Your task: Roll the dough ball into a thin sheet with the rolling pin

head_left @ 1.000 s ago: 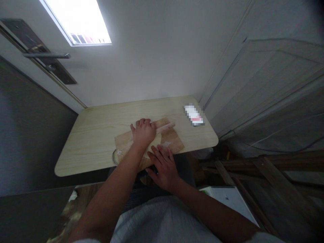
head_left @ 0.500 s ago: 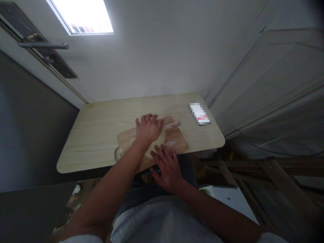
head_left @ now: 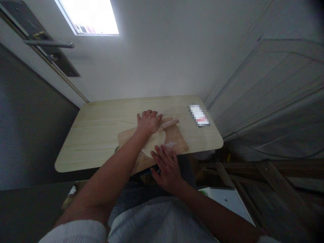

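Note:
My left hand (head_left: 149,121) lies over a pale rolling pin (head_left: 170,123), its palm on the pin and its fingers reaching past the far side. The pin's right end sticks out; its left end is hidden under the hand. Beneath is a flat sheet of dough (head_left: 155,140) on a wooden cutting board (head_left: 179,136). My right hand (head_left: 167,168) is open, with its fingertips resting on the dough's near right edge. White flour (head_left: 170,144) is dusted on the board beside those fingers. My left forearm covers part of the board's left side.
The board rests at the front edge of a light wood-grain table (head_left: 96,131). A phone (head_left: 199,115), its screen blurred, lies at the table's right end. Behind stands a white door with a metal handle (head_left: 49,44). Wooden beams (head_left: 227,173) and a white box (head_left: 230,202) are low on the right.
My left hand and the rolling pin have shifted slightly away from me, uncovering more of the dough. My right hand stays at the dough's near edge. The camera view has moved a little.

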`<state>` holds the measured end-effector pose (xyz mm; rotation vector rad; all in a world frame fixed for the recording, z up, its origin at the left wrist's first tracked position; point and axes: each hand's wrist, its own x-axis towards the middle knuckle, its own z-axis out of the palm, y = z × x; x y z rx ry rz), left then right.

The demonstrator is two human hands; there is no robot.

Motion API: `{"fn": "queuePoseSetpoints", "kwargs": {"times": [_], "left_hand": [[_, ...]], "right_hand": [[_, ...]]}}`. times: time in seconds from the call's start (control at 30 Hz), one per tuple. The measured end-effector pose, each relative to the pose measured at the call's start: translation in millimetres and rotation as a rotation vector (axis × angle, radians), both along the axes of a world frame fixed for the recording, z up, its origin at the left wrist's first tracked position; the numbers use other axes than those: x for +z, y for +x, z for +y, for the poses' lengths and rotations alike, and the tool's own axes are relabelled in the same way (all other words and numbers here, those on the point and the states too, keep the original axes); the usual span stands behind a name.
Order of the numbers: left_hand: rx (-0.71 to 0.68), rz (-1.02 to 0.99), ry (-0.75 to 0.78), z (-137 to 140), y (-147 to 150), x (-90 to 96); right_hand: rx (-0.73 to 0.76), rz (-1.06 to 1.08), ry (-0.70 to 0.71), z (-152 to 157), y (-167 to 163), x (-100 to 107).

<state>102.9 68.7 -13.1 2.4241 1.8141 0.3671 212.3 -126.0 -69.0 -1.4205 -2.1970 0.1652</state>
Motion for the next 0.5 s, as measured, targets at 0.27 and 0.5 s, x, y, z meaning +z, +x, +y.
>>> {"fn": "queuePoseSetpoints", "kwargs": {"times": [0.27, 0.5], "left_hand": [[-0.047, 0.007, -0.017, -5, -1, -2.8], [-0.042, 0.026, -0.027, 16, -4, -1.7]], "right_hand": [[-0.002, 0.004, 0.001, 1, -1, -2], [-0.02, -0.012, 0.016, 0, -2, -2]]}}
